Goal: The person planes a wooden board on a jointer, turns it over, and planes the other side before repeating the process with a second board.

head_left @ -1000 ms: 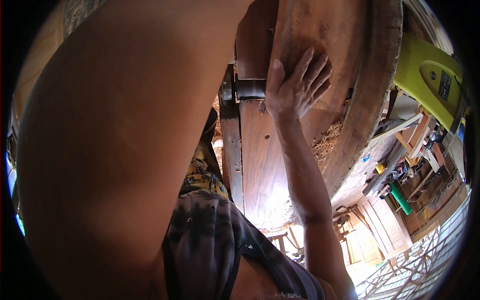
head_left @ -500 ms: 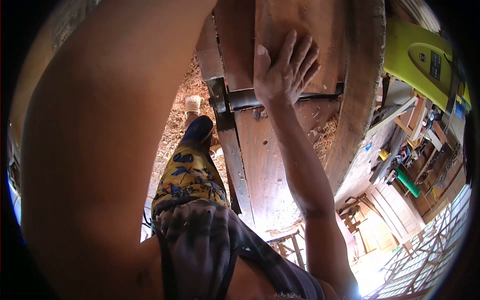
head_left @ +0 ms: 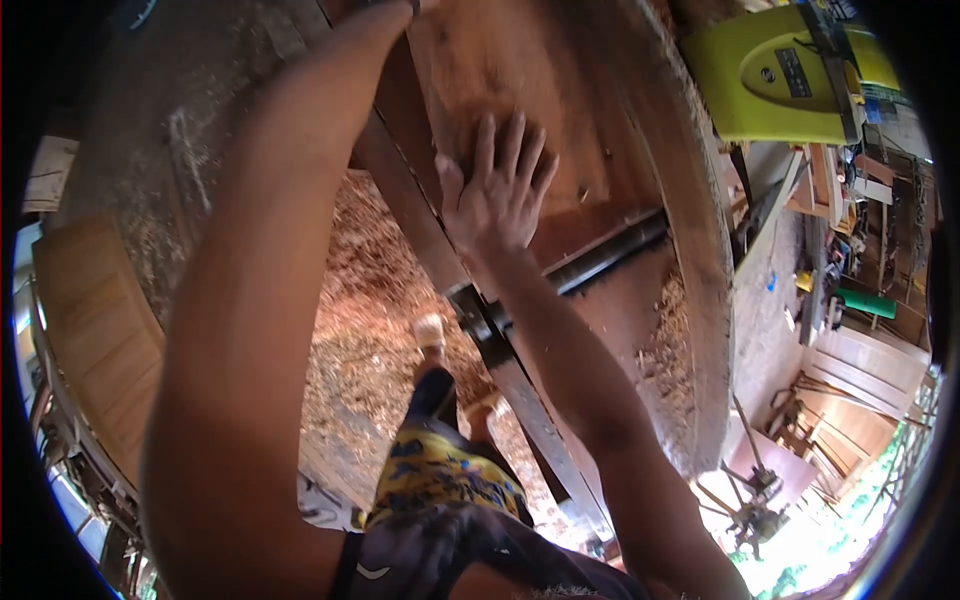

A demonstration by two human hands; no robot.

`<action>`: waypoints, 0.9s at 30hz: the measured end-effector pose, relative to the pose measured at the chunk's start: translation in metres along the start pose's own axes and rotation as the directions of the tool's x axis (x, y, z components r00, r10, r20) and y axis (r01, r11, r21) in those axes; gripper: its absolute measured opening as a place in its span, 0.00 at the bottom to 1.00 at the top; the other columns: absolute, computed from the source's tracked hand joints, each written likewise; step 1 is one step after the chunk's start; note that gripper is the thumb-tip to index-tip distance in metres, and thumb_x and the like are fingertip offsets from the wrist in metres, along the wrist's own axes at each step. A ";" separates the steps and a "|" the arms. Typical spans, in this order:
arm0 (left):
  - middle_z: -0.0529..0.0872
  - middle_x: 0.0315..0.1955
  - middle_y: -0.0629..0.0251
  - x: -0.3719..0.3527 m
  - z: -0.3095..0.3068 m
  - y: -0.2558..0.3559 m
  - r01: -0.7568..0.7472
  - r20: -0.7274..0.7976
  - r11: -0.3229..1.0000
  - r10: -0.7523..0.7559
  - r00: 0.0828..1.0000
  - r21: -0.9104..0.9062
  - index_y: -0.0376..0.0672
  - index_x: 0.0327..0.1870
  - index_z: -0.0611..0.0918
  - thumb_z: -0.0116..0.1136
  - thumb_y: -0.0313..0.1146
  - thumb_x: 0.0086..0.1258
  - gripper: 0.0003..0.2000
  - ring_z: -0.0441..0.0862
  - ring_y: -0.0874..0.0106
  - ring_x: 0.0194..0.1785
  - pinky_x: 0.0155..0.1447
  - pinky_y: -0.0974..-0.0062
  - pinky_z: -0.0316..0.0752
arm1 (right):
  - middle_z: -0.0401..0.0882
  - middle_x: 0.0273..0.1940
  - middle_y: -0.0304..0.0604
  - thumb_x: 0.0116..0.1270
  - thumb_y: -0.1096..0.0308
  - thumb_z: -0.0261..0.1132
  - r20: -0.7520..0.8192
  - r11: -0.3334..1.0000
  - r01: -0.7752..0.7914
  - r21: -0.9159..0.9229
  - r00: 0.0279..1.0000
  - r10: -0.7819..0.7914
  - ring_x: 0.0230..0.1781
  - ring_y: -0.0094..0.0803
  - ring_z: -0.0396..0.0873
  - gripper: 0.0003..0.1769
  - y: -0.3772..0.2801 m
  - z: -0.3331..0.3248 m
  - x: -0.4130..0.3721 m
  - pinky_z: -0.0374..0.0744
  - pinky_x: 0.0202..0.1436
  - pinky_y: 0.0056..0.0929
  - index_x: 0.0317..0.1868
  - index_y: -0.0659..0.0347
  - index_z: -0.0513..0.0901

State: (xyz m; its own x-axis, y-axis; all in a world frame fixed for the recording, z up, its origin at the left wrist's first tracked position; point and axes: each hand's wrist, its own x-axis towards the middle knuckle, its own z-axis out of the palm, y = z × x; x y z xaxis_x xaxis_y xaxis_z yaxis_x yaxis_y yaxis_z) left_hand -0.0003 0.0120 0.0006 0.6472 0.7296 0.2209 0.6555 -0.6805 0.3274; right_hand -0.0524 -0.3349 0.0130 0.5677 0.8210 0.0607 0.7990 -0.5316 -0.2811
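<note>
My right hand (head_left: 497,195) lies palm down with its fingers stretched and spread on a reddish-brown wooden board (head_left: 590,130). A dark cylindrical bar (head_left: 615,252) crosses the wooden bench (head_left: 600,330) just below that hand, near the wrist. At one end of the bar sits a dark metal block (head_left: 475,318). My left arm (head_left: 255,270) reaches up along the left side, close to the camera. Its hand is almost wholly cut off by the top edge near the board's far end, so its fingers are hidden.
Wood shavings (head_left: 365,260) cover the floor around my feet. A thick timber rail (head_left: 705,300) runs along the bench's right side. Beyond it are a yellow-green panel (head_left: 770,75), a green roll (head_left: 866,303) and assorted wood pieces. A wooden panel (head_left: 95,330) leans at the left.
My view has turned and shifted, with more floor showing at left. My right hand stays flat on the board, and its fingers are spread wider. The left arm appears farther from the camera.
</note>
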 end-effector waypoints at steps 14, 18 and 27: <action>0.83 0.64 0.49 -0.307 -0.126 -0.128 0.739 0.645 0.299 -0.362 0.673 -0.603 0.27 0.70 0.75 0.59 0.58 0.78 0.38 0.83 0.61 0.64 0.72 0.63 0.73 | 0.75 0.72 0.58 0.78 0.38 0.56 0.214 0.425 0.093 0.900 0.756 -0.618 0.83 0.55 0.56 0.35 -0.136 0.035 -0.041 0.49 0.88 0.51 0.70 0.56 0.81; 0.84 0.62 0.49 -0.319 -0.128 -0.129 0.749 0.628 0.286 -0.415 0.659 -0.598 0.24 0.68 0.76 0.53 0.65 0.78 0.42 0.83 0.62 0.63 0.69 0.64 0.76 | 0.80 0.67 0.59 0.76 0.44 0.62 0.279 0.460 -0.013 0.888 0.810 -0.515 0.76 0.57 0.70 0.30 -0.147 0.023 -0.050 0.64 0.82 0.50 0.65 0.59 0.85; 0.85 0.56 0.39 -0.379 -0.161 -0.026 0.721 0.599 0.567 -0.433 0.673 -0.399 0.20 0.63 0.77 0.53 0.70 0.75 0.47 0.84 0.56 0.61 0.59 0.61 0.80 | 0.78 0.65 0.58 0.68 0.35 0.71 0.878 -0.327 -0.885 0.330 0.415 -0.237 0.66 0.48 0.76 0.43 -0.121 -0.009 -0.187 0.76 0.66 0.52 0.63 0.68 0.77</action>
State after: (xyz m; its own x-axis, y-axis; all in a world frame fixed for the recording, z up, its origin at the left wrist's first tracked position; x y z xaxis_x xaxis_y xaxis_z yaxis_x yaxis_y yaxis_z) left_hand -0.3252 -0.2364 0.0567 0.3846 0.7458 -0.5439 0.6824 0.1670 0.7116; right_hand -0.2533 -0.4260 0.0445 -0.1277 0.6497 -0.7494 -0.8295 -0.4842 -0.2783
